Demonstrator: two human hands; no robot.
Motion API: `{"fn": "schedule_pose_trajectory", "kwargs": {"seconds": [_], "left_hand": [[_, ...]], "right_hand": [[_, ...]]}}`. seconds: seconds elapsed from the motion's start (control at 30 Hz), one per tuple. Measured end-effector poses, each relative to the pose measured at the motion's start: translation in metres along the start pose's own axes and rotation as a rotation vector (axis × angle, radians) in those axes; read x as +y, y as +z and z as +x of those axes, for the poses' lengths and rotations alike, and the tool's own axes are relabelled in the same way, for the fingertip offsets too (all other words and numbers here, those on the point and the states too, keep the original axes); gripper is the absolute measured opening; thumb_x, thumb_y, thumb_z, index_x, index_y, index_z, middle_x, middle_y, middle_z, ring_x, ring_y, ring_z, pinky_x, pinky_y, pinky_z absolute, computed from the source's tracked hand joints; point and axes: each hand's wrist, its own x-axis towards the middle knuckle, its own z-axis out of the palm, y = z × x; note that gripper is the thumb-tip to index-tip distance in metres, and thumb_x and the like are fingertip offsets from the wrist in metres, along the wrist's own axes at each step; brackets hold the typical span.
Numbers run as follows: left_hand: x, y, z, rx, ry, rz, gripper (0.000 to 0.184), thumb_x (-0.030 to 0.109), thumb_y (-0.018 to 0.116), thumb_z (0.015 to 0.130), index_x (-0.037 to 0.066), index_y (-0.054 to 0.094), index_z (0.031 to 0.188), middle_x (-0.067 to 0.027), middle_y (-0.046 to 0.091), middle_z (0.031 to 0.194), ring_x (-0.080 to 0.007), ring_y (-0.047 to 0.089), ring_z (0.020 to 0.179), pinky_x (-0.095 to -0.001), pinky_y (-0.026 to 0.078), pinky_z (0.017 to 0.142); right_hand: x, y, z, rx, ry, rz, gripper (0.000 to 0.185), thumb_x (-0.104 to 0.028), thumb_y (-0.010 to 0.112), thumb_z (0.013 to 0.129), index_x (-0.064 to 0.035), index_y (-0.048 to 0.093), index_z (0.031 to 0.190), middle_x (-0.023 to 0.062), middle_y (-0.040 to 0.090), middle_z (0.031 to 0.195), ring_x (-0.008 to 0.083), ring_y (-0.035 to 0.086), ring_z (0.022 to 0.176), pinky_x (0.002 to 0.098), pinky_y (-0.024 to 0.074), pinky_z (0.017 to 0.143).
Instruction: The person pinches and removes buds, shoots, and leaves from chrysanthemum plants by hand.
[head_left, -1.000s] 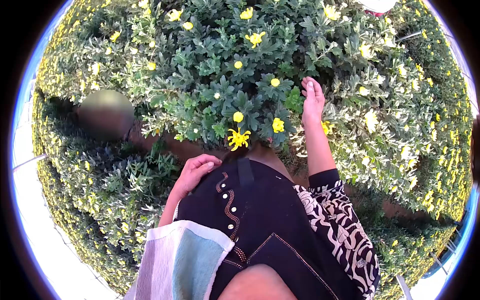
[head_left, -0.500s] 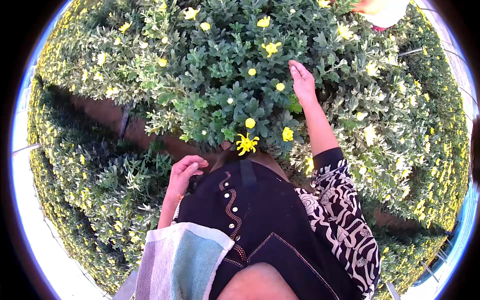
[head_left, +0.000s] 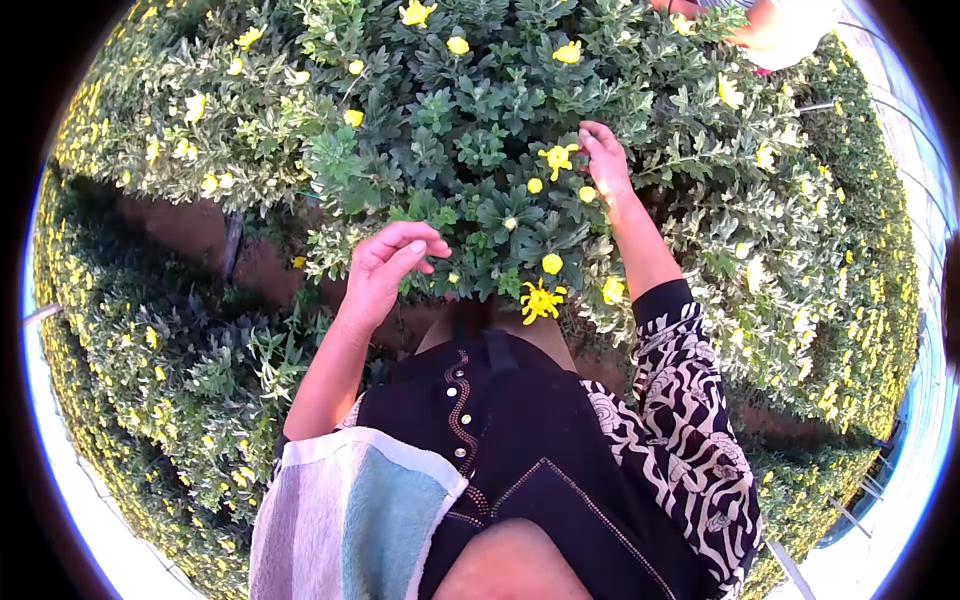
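My left hand (head_left: 388,268) hovers over the near edge of the chrysanthemum plants (head_left: 480,140), fingers loosely bent and thumb apart, with nothing visible in it. Farther out on the right, my right hand (head_left: 606,162) is among the leaves, its fingers slightly bent and apart from the thumb; I see nothing held. Just left of its thumb is a yellow chrysanthemum bloom (head_left: 558,158). Below that hand are a round yellow bud (head_left: 587,194) and another bud (head_left: 535,186). A larger open bloom (head_left: 541,301) stands close to my waist.
Another person's arm (head_left: 765,25) shows at the top right. A furrow of bare soil (head_left: 190,225) runs between the plant rows on the left, with a stake (head_left: 233,245) in it. A striped towel (head_left: 350,510) hangs over my left side.
My left hand has risen from beside my waist to over the plants. My right hand stays at about the same place in view, while the blooms have shifted down and right, bringing one beside its thumb.
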Motion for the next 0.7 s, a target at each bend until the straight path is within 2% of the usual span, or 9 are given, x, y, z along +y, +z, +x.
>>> {"fn": "schedule_pose_trajectory", "kwargs": {"seconds": [0.07, 0.17, 0.2, 0.23, 0.33, 0.43, 0.5, 0.6, 0.7], "left_hand": [[-0.001, 0.009, 0.027, -0.06, 0.033, -0.01, 0.021, 0.016, 0.053, 0.096, 0.004, 0.064, 0.11, -0.0076, 0.069, 0.099, -0.0195, 0.068, 0.095, -0.0301, 0.052, 0.077], [0.0, 0.033, 0.071, -0.055, 0.031, -0.023, 0.021, 0.017, 0.053, 0.097, 0.005, 0.064, 0.11, -0.0068, 0.069, 0.097, -0.0173, 0.068, 0.092, -0.0287, 0.052, 0.075], [-0.001, 0.041, 0.085, -0.064, 0.035, -0.01, 0.021, 0.017, 0.053, 0.097, 0.005, 0.064, 0.11, -0.0067, 0.069, 0.097, -0.0167, 0.068, 0.091, -0.0281, 0.052, 0.074], [-0.003, 0.05, 0.1, -0.075, 0.038, 0.001, 0.021, 0.017, 0.054, 0.097, 0.004, 0.064, 0.11, -0.0066, 0.069, 0.098, -0.0162, 0.068, 0.091, -0.0276, 0.052, 0.073], [-0.017, 0.077, 0.14, -0.024, 0.098, 0.169, 0.02, 0.017, 0.054, 0.097, 0.006, 0.063, 0.112, -0.0047, 0.067, 0.103, -0.0138, 0.066, 0.092, -0.0272, 0.052, 0.074], [-0.034, 0.093, 0.175, 0.105, 0.248, 0.523, 0.023, 0.016, 0.054, 0.096, 0.005, 0.061, 0.115, -0.0054, 0.067, 0.104, -0.0138, 0.065, 0.092, -0.0287, 0.053, 0.075], [-0.037, 0.104, 0.189, 0.159, 0.273, 0.545, 0.027, 0.016, 0.056, 0.094, 0.003, 0.059, 0.118, -0.0097, 0.067, 0.104, -0.02, 0.066, 0.088, -0.0308, 0.053, 0.075], [-0.025, 0.116, 0.199, 0.137, -0.007, 0.794, 0.037, 0.02, 0.067, 0.084, 0.009, 0.06, 0.119, -0.0168, 0.066, 0.106, -0.0339, 0.065, 0.095, -0.0413, 0.051, 0.085], [-0.041, 0.117, 0.206, 0.02, 0.083, 0.973, 0.034, 0.016, 0.071, 0.083, 0.007, 0.063, 0.115, -0.017, 0.063, 0.11, -0.028, 0.064, 0.097, -0.0365, 0.05, 0.084]], "right_hand": [[0.001, 0.008, 0.009, 0.158, -0.139, -0.112, 0.06, -0.014, 0.072, 0.085, -0.0014, 0.044, 0.136, 0.006, 0.067, 0.088, 0.0097, 0.059, 0.074, 0.0263, 0.0489, 0.067], [-0.035, 0.016, 0.011, 0.164, -0.145, -0.132, 0.06, -0.013, 0.071, 0.085, -0.0003, 0.045, 0.137, 0.0048, 0.066, 0.08, 0.0093, 0.058, 0.066, 0.0249, 0.0481, 0.056], [-0.017, 0.008, 0.04, 0.019, -0.146, -0.016, 0.05, -0.01, 0.072, 0.083, 0.0017, 0.052, 0.128, 0.0043, 0.067, 0.079, 0.0092, 0.057, 0.06, 0.026, 0.0469, 0.05], [-0.025, 0.009, 0.041, 0.005, -0.085, -0.069, 0.033, -0.008, 0.072, 0.082, 0.0011, 0.062, 0.113, 0.0024, 0.067, 0.08, 0.0082, 0.057, 0.064, 0.0251, 0.0483, 0.056], [-0.007, 0.005, 0.06, 0.015, -0.222, -0.224, 0.014, -0.006, 0.069, 0.084, -0.0043, 0.069, 0.098, -0.0025, 0.068, 0.083, 0.0056, 0.056, 0.069, 0.0227, 0.0458, 0.066], [0.013, 0.008, 0.062, -0.033, -0.081, 0.106, 0.017, -0.001, 0.065, 0.085, -0.0048, 0.068, 0.101, -0.0004, 0.069, 0.092, 0.0078, 0.06, 0.079, 0.0233, 0.0473, 0.074], [0.018, 0.011, 0.045, -0.074, -0.114, 0.15, 0.011, -0.001, 0.065, 0.087, -0.0024, 0.067, 0.098, 0.0015, 0.07, 0.092, 0.0087, 0.062, 0.08, 0.0231, 0.0484, 0.075], [0.029, 0.009, 0.036, -0.148, 0.038, 0.348, 0.007, -0.003, 0.066, 0.087, -0.0054, 0.067, 0.093, 0.0002, 0.069, 0.089, 0.0074, 0.06, 0.079, 0.0243, 0.0478, 0.073], [0.04, 0.005, 0.038, -0.124, 0.207, 0.375, 0.003, -0.008, 0.066, 0.088, -0.0074, 0.067, 0.091, -0.0028, 0.065, 0.083, 0.0076, 0.056, 0.073, 0.0245, 0.0446, 0.068]]}}
